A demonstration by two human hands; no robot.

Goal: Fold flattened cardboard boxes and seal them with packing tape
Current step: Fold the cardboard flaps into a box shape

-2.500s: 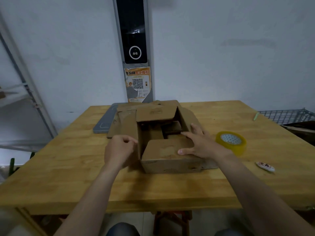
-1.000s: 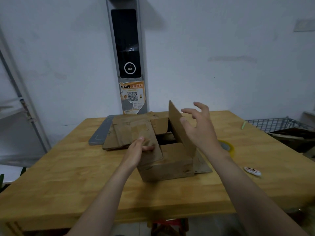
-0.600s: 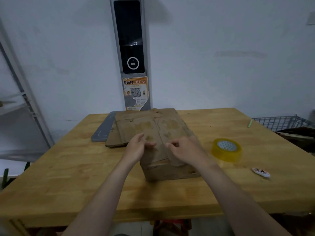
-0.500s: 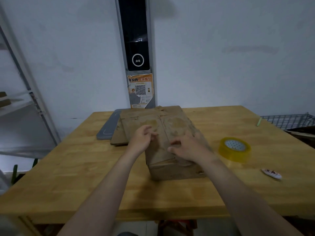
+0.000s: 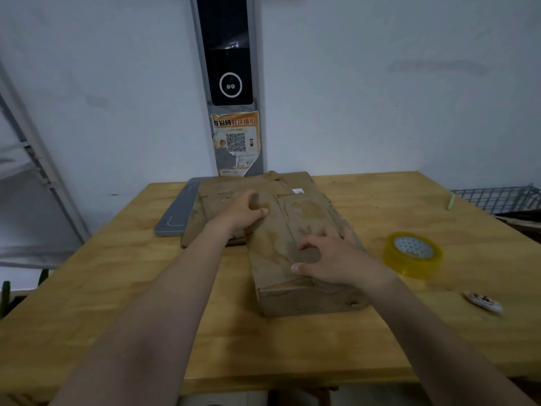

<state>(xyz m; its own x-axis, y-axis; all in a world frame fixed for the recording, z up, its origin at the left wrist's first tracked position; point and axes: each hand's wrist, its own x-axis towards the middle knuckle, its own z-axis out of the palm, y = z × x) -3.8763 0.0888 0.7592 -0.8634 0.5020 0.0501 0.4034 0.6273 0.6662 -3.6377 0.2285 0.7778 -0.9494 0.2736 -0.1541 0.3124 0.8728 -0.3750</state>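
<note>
1. The brown cardboard box (image 5: 281,247) stands in the centre of the frame on the light wooden table (image 5: 117,288). Its two top flaps are folded down and meet along a seam running away from us.
2. Our left hand (image 5: 241,212) rests on the left flap towards the far end. Its fingers are loosely bent and press down, pinching nothing.
3. Our right hand (image 5: 336,262) lies on the right flap near the front edge, with its fingers spread flat and the thumb reaching towards the seam.
4. We judge the folding of this box to be nearly done. The flaps are shut under our palms, and we see no fresh strip of tape across the seam.
5. The roll of yellow-tinted clear packing tape (image 5: 412,254) lies flat at centre right, near the box but apart from it.
6. The next move probably calls for our left hand alone to pin both flaps while our right hand lifts off and takes the roll. The worn flaps may spring up if the pressure slips.
7. A stack of flattened brown cardboard (image 5: 248,183) waits just behind the box.
</note>
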